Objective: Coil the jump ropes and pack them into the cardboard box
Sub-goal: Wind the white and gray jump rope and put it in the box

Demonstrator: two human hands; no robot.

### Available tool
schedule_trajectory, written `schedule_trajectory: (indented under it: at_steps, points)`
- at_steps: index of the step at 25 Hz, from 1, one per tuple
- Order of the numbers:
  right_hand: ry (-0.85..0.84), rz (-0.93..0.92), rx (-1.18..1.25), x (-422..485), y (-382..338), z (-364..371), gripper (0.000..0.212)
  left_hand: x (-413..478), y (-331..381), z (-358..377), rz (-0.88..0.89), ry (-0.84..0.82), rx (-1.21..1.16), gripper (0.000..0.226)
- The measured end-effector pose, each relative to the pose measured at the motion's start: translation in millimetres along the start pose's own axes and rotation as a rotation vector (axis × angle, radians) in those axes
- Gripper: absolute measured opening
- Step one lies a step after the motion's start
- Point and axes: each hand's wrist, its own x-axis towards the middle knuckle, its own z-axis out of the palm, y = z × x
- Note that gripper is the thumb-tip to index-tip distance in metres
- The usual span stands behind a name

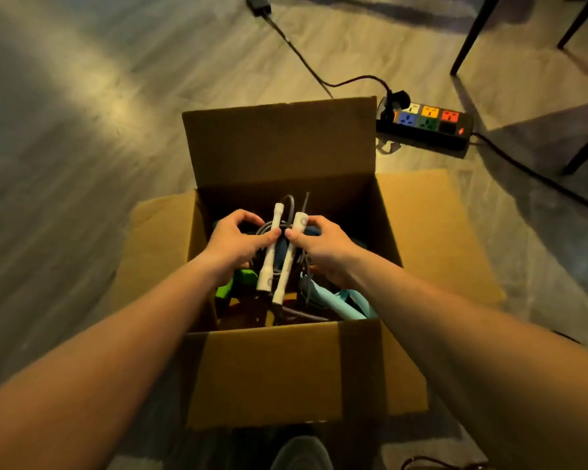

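An open cardboard box (286, 368) stands on the floor in front of me. Over its opening I hold a coiled grey jump rope with two white handles (275, 262) lying side by side. My left hand (233, 244) grips the coil and the left handle, thumb pressed on it. My right hand (323, 247) grips the coil and the right handle from the other side. Inside the box lie a green-handled rope (233, 286) at the left and a light blue rope (343, 301) at the right, partly hidden by my hands.
The box flaps spread out: one upright at the back (279, 144), one flat at the right (431, 232), one at the left (160, 245). A black power strip (428, 122) with coloured sockets and black cables lies behind right. Dark chair legs (469, 35) stand at the far right.
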Motion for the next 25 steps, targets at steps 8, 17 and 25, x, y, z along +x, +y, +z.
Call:
schedule_trajectory:
  at_steps: [8, 17, 25]
  points:
    - [-0.006, -0.055, -0.494, 41.3, 35.4, 3.5, 0.075, 31.1, -42.7, 16.6, -0.069, 0.129, 0.255, 0.049]
    - [0.211, -0.014, -0.641, 37.6, 36.3, 3.0, 0.034, 30.7, -34.7, 23.9, 0.083, 0.198, 0.623, 0.042]
    - [0.186, 0.026, -0.755, 24.5, 23.5, 15.6, 0.043, 20.5, -18.4, 31.7, 0.013, 0.113, 0.675, 0.034]
